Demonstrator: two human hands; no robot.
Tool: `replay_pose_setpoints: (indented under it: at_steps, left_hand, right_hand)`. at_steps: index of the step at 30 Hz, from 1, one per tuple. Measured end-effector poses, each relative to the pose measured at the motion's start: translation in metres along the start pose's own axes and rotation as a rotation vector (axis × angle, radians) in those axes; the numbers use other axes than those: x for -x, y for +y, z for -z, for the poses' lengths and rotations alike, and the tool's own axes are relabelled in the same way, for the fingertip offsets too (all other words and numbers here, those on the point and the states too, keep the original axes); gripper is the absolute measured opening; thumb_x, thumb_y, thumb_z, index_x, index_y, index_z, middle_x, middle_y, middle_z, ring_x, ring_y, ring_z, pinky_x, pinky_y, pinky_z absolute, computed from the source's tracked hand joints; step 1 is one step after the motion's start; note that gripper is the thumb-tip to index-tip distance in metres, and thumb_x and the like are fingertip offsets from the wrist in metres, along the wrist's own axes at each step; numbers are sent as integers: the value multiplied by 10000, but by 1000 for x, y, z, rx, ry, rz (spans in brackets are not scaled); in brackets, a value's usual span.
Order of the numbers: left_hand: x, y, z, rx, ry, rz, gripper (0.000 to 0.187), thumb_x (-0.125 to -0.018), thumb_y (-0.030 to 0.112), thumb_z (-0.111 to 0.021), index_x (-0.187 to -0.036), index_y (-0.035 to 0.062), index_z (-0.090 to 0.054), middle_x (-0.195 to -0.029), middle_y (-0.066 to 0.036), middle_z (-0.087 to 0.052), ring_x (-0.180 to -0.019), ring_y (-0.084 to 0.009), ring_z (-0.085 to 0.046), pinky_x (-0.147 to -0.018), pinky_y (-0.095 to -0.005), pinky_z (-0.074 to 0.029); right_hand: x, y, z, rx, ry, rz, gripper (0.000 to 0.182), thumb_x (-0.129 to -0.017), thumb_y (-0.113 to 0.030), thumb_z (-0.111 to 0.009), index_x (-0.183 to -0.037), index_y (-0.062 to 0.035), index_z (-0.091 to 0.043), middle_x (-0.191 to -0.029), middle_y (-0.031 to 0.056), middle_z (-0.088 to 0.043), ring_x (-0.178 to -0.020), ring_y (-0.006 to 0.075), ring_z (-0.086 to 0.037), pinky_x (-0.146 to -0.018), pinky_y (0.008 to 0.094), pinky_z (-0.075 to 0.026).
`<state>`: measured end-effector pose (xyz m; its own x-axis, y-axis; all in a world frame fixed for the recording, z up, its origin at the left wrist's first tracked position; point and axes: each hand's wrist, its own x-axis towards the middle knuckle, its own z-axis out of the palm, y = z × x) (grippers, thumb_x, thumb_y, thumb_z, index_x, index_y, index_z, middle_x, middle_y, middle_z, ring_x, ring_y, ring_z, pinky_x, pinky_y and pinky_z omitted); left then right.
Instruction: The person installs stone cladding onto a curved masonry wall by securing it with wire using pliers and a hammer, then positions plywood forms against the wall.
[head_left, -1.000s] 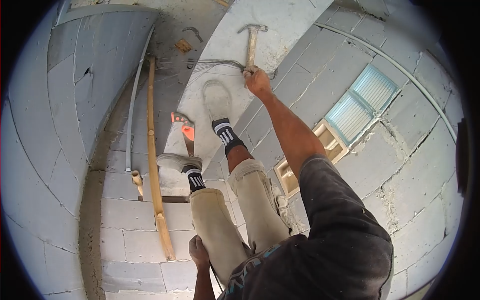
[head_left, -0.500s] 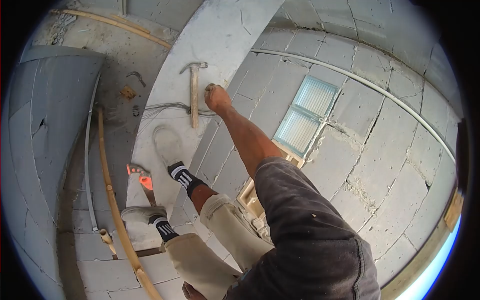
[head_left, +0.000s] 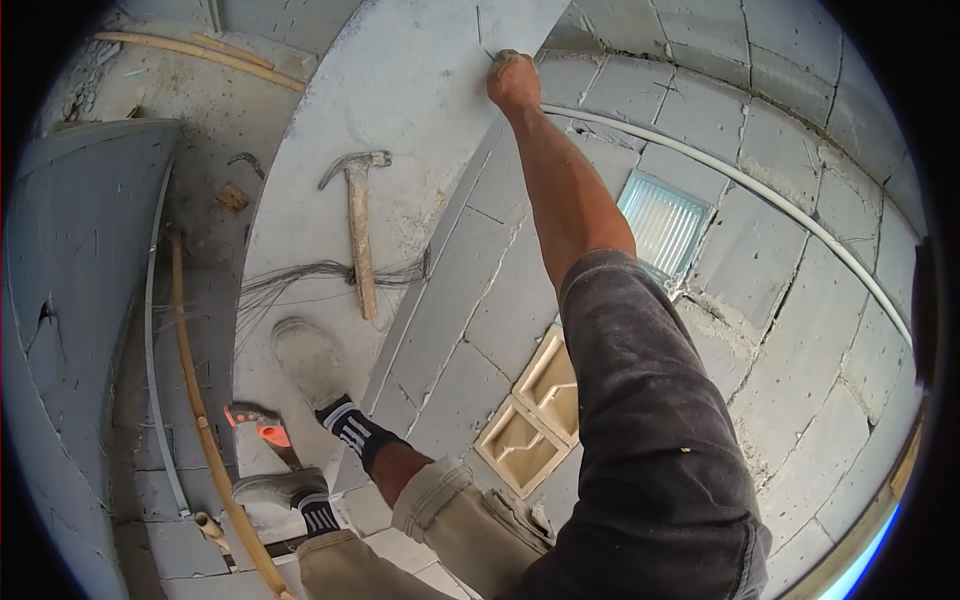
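Note:
My right hand [head_left: 514, 80] reaches out to the far end of the pale plank [head_left: 430, 110], beside the block wall. Its fingers are closed, and what they hold, if anything, is hidden. A thin dark piece like a nail or wire [head_left: 478, 20] lies just beyond it, and another touches the fingertips. Nearer to me on the plank, a claw hammer [head_left: 361, 235] with a wooden handle lies across a bundle of thin wires [head_left: 300, 280]. An orange-handled tool [head_left: 268, 430] rests by my shoes. My left hand is out of the picture.
My shoes [head_left: 305, 350] stand on the plank. To the right rises a grey block wall [head_left: 780, 280] with a glass block [head_left: 662, 220], beige vent blocks [head_left: 525, 440] and a white conduit [head_left: 760, 180]. Left and lower are a bamboo pole [head_left: 195, 390] and debris.
My right hand has moved from beside the hammer to farther along the plank, its fingers still closed. The view has shifted, and my left hand, partly visible at the bottom before, has left it.

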<state>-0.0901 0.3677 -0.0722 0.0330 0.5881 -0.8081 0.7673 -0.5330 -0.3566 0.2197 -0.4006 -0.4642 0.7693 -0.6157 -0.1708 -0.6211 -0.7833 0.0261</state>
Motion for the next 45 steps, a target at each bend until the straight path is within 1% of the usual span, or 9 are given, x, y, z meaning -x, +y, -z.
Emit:
replay_pose_setpoints:
  at_steps: [6, 13, 16, 20, 22, 28, 32, 38, 45]
  left_hand:
    - [10, -14, 36, -86, 66, -121, 289, -938, 220, -565, -1124, 6, -619, -1057, -177, -649, -993, -324, -619, -871, -434, -497]
    - [60, -42, 66, -418, 174, -616, 258, -1002, 175, -496, -1123, -3, -639, -1050, -178, -649, -998, -330, -612, -913, -394, -486]
    - [84, 1, 67, 259, 89, -3, 369, -993, 335, -536, -1166, 34, -659, -1189, -171, -655, -1138, -314, -599, -998, -358, -461]
    - [97, -18, 75, 163, 188, -182, 466, -952, 418, -579, -1269, 78, -615, -1237, -192, -637, -1055, -306, -653, -942, -401, -511]
    - [118, -21, 94, 155, 236, -304, 465, -950, 426, -586, -1293, 111, -593, -1249, -190, -625, -1123, -317, -621, -973, -423, -491]
    - [181, -46, 188, 335, 338, -438, 462, -946, 415, -604, -1282, 98, -584, -1282, -213, -595, -1221, -356, -558, -1036, -462, -448]
    - [192, -85, 269, 482, 647, -607, 465, -921, 344, -658, -1282, 61, -587, -1252, -211, -609, -1168, -359, -580, -994, -448, -470]
    - [221, -131, 450, 834, 1162, -749, 368, -918, 236, -681, -1218, 29, -628, -1099, -131, -628, -999, -226, -613, -839, -334, -516]
    - [284, -94, 605, 1299, 667, -1189, 490, -965, 339, -632, -1306, -10, -581, -1180, -124, -625, -1060, -187, -587, -846, -337, -522]
  right_hand:
    - [12, -21, 0, 97, -156, -206, 337, -975, -188, -461, -1220, 9, -582, -1292, 218, -578, -1179, 405, -596, -989, 482, -495]
    - [95, 126, -130, 408, -142, 579, 403, -1013, -278, -527, -1263, 33, -581, -1267, 223, -607, -1200, 366, -563, -1038, 454, -449]
    - [239, 142, -149, 55, -305, 371, 463, -1018, -252, -501, -1365, 55, -502, -1367, 266, -548, -1202, 425, -568, -1021, 485, -462]
    - [389, 42, -101, -100, -514, -30, 280, -943, -121, -544, -1123, 92, -563, -1051, 290, -647, -948, 431, -657, -781, 530, -531]
    - [427, 5, -80, -55, -548, 369, 358, -948, -275, -475, -1089, 29, -600, -985, 225, -660, -858, 415, -626, -743, 519, -529]
    - [358, -227, 105, -474, -868, 221, 275, -922, -141, -533, -1093, 58, -617, -1033, 212, -665, -847, 406, -631, -747, 452, -516]
    - [318, -402, 363, -798, -355, 569, 97, -830, 1, -536, -793, 90, -543, -697, 197, -540, -704, 315, -605, -713, 424, -471]
    - [370, -593, 661, -1012, -222, 819, 150, -923, -105, -577, -970, 31, -619, -852, 147, -608, -742, 246, -597, -736, 374, -483]
    - [510, -739, 903, -1098, 376, 1541, 96, -907, -108, -647, -981, -47, -641, -950, 127, -632, -918, 328, -636, -796, 417, -532]
